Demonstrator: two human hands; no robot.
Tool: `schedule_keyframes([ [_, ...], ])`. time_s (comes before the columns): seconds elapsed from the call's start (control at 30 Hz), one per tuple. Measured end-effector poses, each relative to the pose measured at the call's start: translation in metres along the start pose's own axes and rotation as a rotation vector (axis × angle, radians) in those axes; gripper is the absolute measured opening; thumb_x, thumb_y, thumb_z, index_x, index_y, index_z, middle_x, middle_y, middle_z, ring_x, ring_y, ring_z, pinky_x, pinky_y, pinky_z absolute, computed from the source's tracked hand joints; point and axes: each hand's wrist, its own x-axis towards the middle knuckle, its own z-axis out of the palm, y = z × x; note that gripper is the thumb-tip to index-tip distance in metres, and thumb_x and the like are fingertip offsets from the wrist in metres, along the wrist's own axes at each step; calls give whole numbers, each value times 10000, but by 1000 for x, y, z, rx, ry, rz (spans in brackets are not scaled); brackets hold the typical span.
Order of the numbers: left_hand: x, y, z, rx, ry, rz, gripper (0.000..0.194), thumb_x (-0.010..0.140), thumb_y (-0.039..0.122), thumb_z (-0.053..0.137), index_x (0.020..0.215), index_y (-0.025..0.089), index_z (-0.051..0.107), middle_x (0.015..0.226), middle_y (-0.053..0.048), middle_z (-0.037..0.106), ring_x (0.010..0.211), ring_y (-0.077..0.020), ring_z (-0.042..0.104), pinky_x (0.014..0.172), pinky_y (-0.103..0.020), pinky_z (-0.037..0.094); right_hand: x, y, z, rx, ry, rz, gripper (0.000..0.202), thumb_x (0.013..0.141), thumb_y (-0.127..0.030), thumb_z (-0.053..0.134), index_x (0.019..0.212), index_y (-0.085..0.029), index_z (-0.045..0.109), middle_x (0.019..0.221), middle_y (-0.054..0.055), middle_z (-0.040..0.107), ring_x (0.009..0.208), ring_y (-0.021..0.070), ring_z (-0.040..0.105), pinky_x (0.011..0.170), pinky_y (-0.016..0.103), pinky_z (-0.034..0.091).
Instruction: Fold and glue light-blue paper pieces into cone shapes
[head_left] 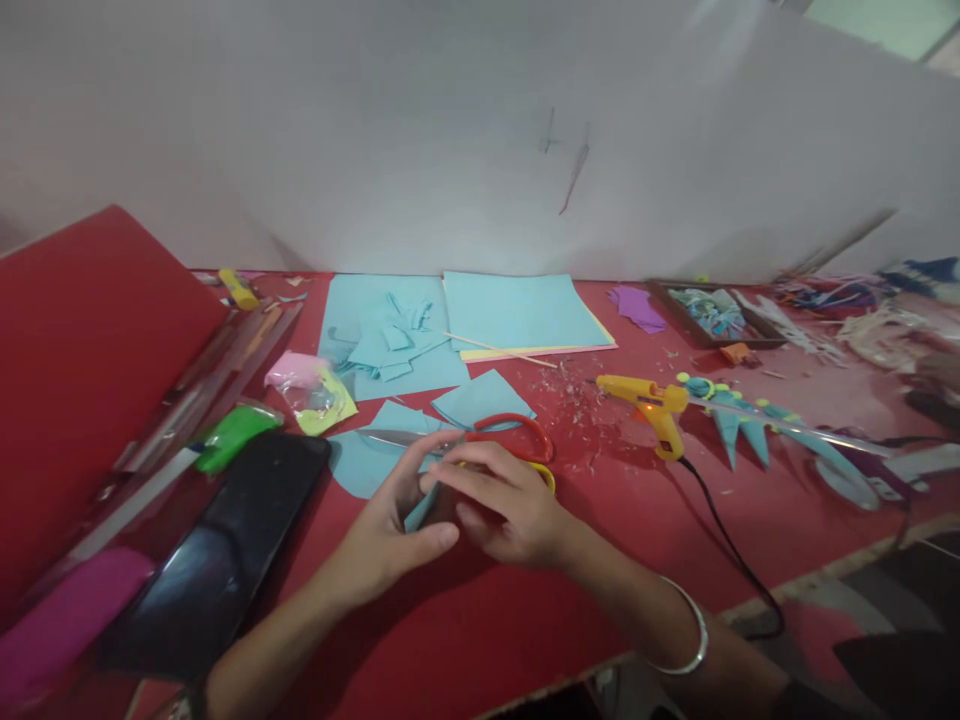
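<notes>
Black and glossy, a flat slab (225, 550) lies leftmost; next, the left hand (390, 535) holds a blue paper piece (421, 508) over the red table (465, 640). Whether the bent right hand (521, 508) grips too, I can't tell. Farther right: a yellow glue gun (652, 398).

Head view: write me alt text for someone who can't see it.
A left hand and right hand come together around a small piece of light-blue paper above a red table; the exact grip is hidden. Scissors lie just beyond, a stack of sheets, blue on top, is farther back, and a yellow glue gun is to the right.
</notes>
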Motion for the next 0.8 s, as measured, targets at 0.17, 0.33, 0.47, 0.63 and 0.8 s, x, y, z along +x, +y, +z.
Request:
schedule_keyframes([
  [0.17, -4, -12, -8, -15, 96, -23, 663, 599, 501, 742, 1191, 314, 511, 1194, -57, 563, 1109, -262, 511, 880, -327, 434, 0, 1, 0, -38, 7, -13, 404, 876, -167, 397, 1279, -180, 425, 1116, 92, 588, 1064, 151, 550, 893, 276, 488],
  [0.33, -5, -16, -8, -79, 125, -100, 635, 577, 527, 744, 1151, 333, 553, 962, -36, 612, 893, -200, 567, 664, -255, 460, -2, 2, 0, -111, -23, -17, 434, 886, -159, 379, 1319, -177, 397, 1159, 85, 602, 1099, 146, 554, 910, 277, 484],
  [0.47, -3, -13, -2, -271, 99, -166, 690, 577, 525, 744, 1188, 303, 513, 548, 79, 412, 455, -53, 355, 439, -171, 315, -3, 3, -1, -176, -61, -64, 441, 876, -124, 388, 1316, -143, 400, 1202, 102, 590, 1135, 145, 532, 895, 263, 490],
  [0.63, -2, -8, 1, -378, 58, -174, 675, 614, 533, 716, 1201, 291, 488, 528, 110, 269, 428, -34, 153, 401, -164, 219, -4, 4, -1, -220, -121, -88, 498, 865, -117, 345, 1363, -121, 336, 1266, 111, 549, 1191, 147, 487, 886, 271, 495],
  [0.8, -1, -9, -2, -339, 74, -178, 620, 612, 571, 692, 1138, 287, 525, 532, 102, 240, 436, -48, 146, 404, -181, 204, -4, 4, 0, -184, -114, -75, 503, 850, -99, 358, 1353, -112, 354, 1259, 117, 555, 1209, 145, 475, 904, 273, 494],
])
